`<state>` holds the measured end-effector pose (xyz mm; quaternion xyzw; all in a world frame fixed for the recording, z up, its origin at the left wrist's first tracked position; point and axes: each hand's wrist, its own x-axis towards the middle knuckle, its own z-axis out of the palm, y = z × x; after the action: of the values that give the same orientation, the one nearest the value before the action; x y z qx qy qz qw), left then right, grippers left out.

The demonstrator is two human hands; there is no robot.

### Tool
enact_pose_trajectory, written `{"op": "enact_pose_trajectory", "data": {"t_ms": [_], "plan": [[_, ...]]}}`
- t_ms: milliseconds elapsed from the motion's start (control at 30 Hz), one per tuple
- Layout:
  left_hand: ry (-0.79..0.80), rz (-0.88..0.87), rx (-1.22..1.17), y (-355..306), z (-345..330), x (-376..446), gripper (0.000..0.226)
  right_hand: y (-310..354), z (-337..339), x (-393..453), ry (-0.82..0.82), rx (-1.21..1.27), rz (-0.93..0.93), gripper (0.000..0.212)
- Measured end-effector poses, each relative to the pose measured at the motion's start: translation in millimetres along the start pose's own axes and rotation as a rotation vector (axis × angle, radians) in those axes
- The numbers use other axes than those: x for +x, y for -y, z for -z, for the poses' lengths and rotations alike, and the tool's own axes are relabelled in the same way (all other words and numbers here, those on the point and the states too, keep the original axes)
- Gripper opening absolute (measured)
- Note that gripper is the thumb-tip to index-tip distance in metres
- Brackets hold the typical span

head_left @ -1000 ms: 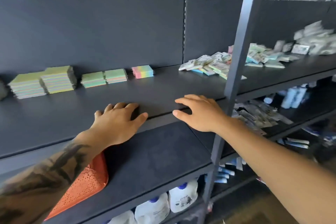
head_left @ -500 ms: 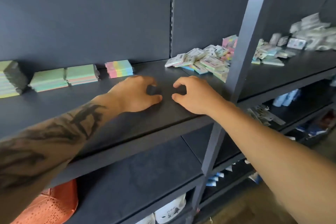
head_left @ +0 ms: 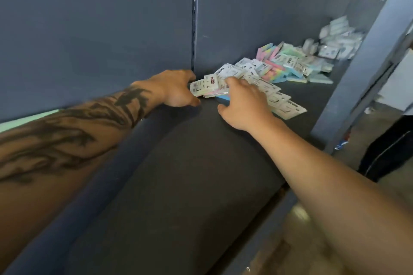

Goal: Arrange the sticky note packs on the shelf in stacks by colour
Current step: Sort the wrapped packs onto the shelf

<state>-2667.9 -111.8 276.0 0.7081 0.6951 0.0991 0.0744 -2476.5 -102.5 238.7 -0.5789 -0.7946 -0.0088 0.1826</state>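
A loose pile of sticky note packs (head_left: 277,73) in pastel pink, blue, green and yellow, most with white labels, lies on the dark shelf (head_left: 178,174) against the back panel. My left hand (head_left: 175,89) is at the pile's left end, thumb below and fingers curled round the edge of the leftmost white-labelled pack (head_left: 199,87). My right hand (head_left: 244,105) rests palm down on the pile with fingers spread, over a blue pack (head_left: 223,100). A mint-green strip of sorted packs (head_left: 26,118) shows behind my left forearm.
A grey upright post (head_left: 357,69) stands at the shelf's front right. Beyond it lie several white packets (head_left: 335,40). A person's dark trouser leg (head_left: 384,152) is at the right edge. The floor shows below right.
Both hands have moved from the bare shelf front to the right and back onto the pile. The view has swung right, so the sorted stacks are nearly out of sight.
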Motion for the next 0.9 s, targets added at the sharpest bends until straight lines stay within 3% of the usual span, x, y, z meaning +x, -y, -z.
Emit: {"op": "enact_pose_trajectory", "data": {"t_ms": [133,433,633,900], "plan": [[0.026,-0.034,0.050,0,-6,21,0.058,0,-8,15,0.039,-0.063,-0.046,0.060],[0.029,-0.034,0.068,4,-16,41,0.039,2,-5,35,0.043,-0.111,0.004,0.042],[0.047,-0.028,-0.016,5,-18,48,0.043,3,5,51,0.181,-0.082,-0.026,0.036],[-0.105,-0.053,-0.025,6,-16,35,0.064,-6,5,50,0.140,0.069,-0.019,0.039]]}}
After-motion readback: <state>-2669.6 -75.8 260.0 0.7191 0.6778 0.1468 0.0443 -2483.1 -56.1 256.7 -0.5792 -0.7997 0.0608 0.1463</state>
